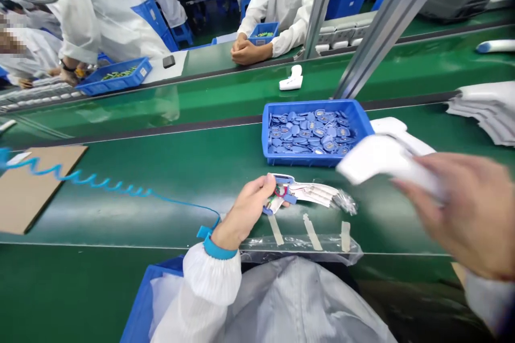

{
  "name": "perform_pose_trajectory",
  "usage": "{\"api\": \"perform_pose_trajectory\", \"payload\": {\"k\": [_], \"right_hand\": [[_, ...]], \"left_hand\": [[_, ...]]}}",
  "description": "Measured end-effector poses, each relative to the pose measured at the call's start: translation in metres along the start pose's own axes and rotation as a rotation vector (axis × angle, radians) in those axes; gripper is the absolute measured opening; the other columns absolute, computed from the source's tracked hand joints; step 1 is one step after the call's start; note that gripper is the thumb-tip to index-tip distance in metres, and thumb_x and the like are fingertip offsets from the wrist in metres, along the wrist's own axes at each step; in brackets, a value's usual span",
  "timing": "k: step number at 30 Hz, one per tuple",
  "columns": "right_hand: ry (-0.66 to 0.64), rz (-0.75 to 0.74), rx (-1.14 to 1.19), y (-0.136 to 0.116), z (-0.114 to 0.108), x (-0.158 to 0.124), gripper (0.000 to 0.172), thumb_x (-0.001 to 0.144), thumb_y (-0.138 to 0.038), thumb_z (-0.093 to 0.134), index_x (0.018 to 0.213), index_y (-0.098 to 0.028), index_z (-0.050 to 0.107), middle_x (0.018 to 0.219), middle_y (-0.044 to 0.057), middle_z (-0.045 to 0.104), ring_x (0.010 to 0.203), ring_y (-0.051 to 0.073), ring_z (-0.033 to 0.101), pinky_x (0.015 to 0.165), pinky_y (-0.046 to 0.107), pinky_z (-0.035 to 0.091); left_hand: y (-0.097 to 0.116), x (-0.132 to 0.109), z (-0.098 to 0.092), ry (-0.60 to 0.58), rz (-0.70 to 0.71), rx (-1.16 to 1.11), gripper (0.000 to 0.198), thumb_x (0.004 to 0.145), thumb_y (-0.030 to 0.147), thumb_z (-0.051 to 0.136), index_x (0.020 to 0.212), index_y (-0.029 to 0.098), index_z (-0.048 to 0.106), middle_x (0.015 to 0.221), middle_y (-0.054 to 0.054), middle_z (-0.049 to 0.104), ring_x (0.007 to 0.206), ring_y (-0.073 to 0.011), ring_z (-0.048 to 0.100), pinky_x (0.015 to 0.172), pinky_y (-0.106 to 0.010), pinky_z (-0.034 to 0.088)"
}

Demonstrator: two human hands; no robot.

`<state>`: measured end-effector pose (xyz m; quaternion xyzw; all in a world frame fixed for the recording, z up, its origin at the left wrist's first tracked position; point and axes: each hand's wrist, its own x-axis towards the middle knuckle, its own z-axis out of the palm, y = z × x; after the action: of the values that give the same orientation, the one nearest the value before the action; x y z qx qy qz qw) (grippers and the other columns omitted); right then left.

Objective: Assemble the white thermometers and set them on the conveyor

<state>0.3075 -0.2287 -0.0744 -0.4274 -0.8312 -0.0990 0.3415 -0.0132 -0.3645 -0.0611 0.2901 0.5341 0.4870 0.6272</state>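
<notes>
My left hand (251,203), with a blue wrist strap (220,246), grips an open white device half (316,192) just above the green bench. Wires and blue parts show inside it, and a crumpled clear plastic piece (345,202) is at its far end. Blurred by motion, my right hand (469,203) holds a curved white plastic shell (388,160) up at the right. Beyond both hands stands a blue bin (317,159) with many small blue parts (308,131). Another white shell (414,136) lies beside the bin, partly hidden behind the held one.
Strips of tape (311,232) stick along the bench's near edge over clear film. A metal post (386,26) rises behind the bin. A white device (292,79) lies on the belt. Cardboard (40,187) and a coiled blue cord (100,179) are left. Co-workers sit opposite.
</notes>
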Motion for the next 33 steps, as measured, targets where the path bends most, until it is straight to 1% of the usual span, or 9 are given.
{"api": "perform_pose_trajectory", "payload": {"k": [4, 8, 13, 16, 18, 21, 24, 29, 33], "right_hand": [[-0.119, -0.299, 0.053, -0.095, -0.005, -0.007, 0.027, 0.098, -0.037, 0.061, 0.121, -0.023, 0.058, 0.107, 0.013, 0.073, 0.095, 0.027, 0.066, 0.085, 0.046, 0.041], [-0.112, -0.357, 0.082, -0.135, 0.006, 0.000, 0.024, 0.097, -0.031, 0.064, 0.118, -0.020, 0.057, 0.106, 0.008, 0.074, 0.094, 0.024, 0.067, 0.088, 0.044, 0.039], [-0.346, -0.170, 0.226, -0.141, 0.018, -0.002, 0.047, 0.099, -0.053, 0.053, 0.127, -0.015, 0.057, 0.116, 0.013, 0.072, 0.102, 0.030, 0.067, 0.089, 0.048, 0.044], [-0.657, 0.046, 0.572, -0.138, 0.018, 0.002, 0.045, 0.099, -0.054, 0.051, 0.129, -0.022, 0.060, 0.113, 0.008, 0.074, 0.097, 0.025, 0.069, 0.082, 0.041, 0.051], [-0.731, 0.179, 0.804, -0.145, 0.017, 0.011, 0.042, 0.098, -0.051, 0.053, 0.132, -0.027, 0.059, 0.118, 0.005, 0.072, 0.099, 0.021, 0.069, 0.081, 0.035, 0.053], [-0.554, 0.275, 0.869, -0.174, 0.024, 0.030, 0.031, 0.096, -0.052, 0.056, 0.102, -0.024, 0.069, 0.099, 0.003, 0.071, 0.085, 0.017, 0.066, 0.076, 0.030, 0.049], [-0.361, 0.230, 0.624, -0.210, 0.039, 0.042, 0.050, 0.097, -0.052, 0.053, 0.059, -0.020, 0.053, 0.066, 0.000, 0.056, 0.060, 0.012, 0.050, 0.060, 0.029, 0.036], [-0.229, 0.120, 0.471, -0.235, 0.053, 0.052, 0.056, 0.100, -0.037, 0.043, 0.048, -0.021, 0.035, 0.051, 0.000, 0.043, 0.050, 0.011, 0.037, 0.054, 0.032, 0.023], [-0.119, 0.300, 0.530, -0.230, 0.045, 0.055, 0.055, 0.100, -0.041, 0.044, 0.049, -0.023, 0.035, 0.050, -0.001, 0.042, 0.049, 0.011, 0.036, 0.055, 0.031, 0.028]], "left_hand": [[-0.003, 0.002, 0.001, 0.003, 0.015, -0.003, 0.057, 0.093, 0.065, 0.056, 0.111, 0.013, 0.073, 0.098, -0.009, 0.073, 0.090, -0.0190, 0.065, 0.074, -0.026, 0.048], [-0.006, -0.002, 0.000, -0.026, 0.055, 0.021, 0.054, 0.087, 0.060, 0.068, 0.113, 0.014, 0.071, 0.103, -0.009, 0.071, 0.089, -0.0178, 0.063, 0.073, -0.024, 0.047], [-0.008, -0.004, -0.004, -0.036, 0.087, 0.195, 0.046, 0.087, 0.051, 0.071, 0.111, 0.011, 0.068, 0.078, -0.004, 0.066, 0.069, -0.0140, 0.058, 0.061, -0.023, 0.041], [-0.006, -0.007, -0.005, -0.038, 0.178, 0.345, 0.039, 0.086, 0.045, 0.073, 0.111, 0.015, 0.069, 0.092, -0.004, 0.070, 0.080, -0.0151, 0.061, 0.068, -0.024, 0.045], [-0.004, -0.010, -0.005, -0.031, 0.238, 0.438, 0.040, 0.080, 0.039, 0.080, 0.112, 0.017, 0.069, 0.102, -0.003, 0.071, 0.088, -0.0160, 0.061, 0.075, -0.024, 0.047], [-0.004, -0.013, -0.003, 0.005, 0.275, 0.595, 0.039, 0.075, 0.034, 0.081, 0.107, 0.016, 0.068, 0.097, -0.002, 0.071, 0.082, -0.0164, 0.062, 0.069, -0.024, 0.047], [-0.008, -0.015, 0.001, -0.005, 0.289, 0.762, 0.019, 0.081, 0.025, 0.068, 0.096, 0.014, 0.067, 0.082, -0.004, 0.070, 0.069, -0.0164, 0.060, 0.058, -0.026, 0.043], [-0.012, -0.022, 0.005, 0.100, 0.291, 0.919, 0.018, 0.084, 0.019, 0.053, 0.078, 0.012, 0.068, 0.067, -0.010, 0.066, 0.062, -0.0244, 0.062, 0.060, -0.035, 0.040], [-0.005, -0.026, -0.006, 0.079, 0.278, 0.874, 0.020, 0.085, 0.032, 0.063, 0.097, 0.017, 0.065, 0.085, -0.008, 0.073, 0.071, -0.0248, 0.067, 0.061, -0.032, 0.043]]}}
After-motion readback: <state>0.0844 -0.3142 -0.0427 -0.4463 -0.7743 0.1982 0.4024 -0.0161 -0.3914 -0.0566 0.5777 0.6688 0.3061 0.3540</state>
